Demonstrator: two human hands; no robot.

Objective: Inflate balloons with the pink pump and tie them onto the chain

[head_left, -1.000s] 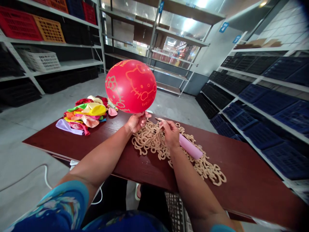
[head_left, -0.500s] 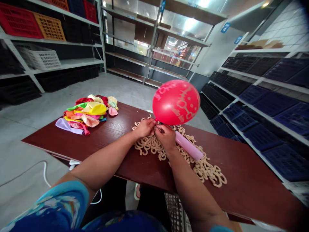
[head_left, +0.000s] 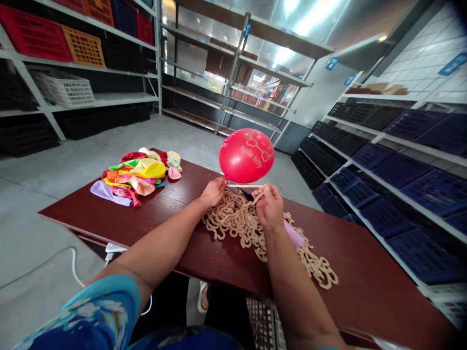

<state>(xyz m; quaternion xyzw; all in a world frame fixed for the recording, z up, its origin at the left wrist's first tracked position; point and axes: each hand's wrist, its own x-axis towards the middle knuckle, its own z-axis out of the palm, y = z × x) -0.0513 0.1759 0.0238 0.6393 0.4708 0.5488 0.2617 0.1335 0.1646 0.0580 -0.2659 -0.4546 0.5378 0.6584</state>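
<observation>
An inflated red balloon [head_left: 245, 156] with "hello kitty" print stands above the table, its neck pinched in my left hand [head_left: 214, 191]. My right hand [head_left: 269, 204] is closed on a beige cord [head_left: 245, 186], stretched taut between the two hands near the balloon's neck. Below both hands spreads a tangled pile of the same curly beige cord [head_left: 233, 216]. A pink-purple cylinder [head_left: 294, 236] lies on that pile, partly covered by my right hand and wrist.
Deflated balloons [head_left: 140, 170] in several colours are heaped on the left of the dark brown table [head_left: 175, 214]. A white cable and plug [head_left: 115, 249] hang at its near left edge. Shelves with crates [head_left: 412, 170] stand right and left; a shelf rack [head_left: 233, 97] stands behind.
My hands were together at the balloon's neck; my right hand has pulled away to the right, drawing the cord tight. The balloon has turned and shifted slightly left.
</observation>
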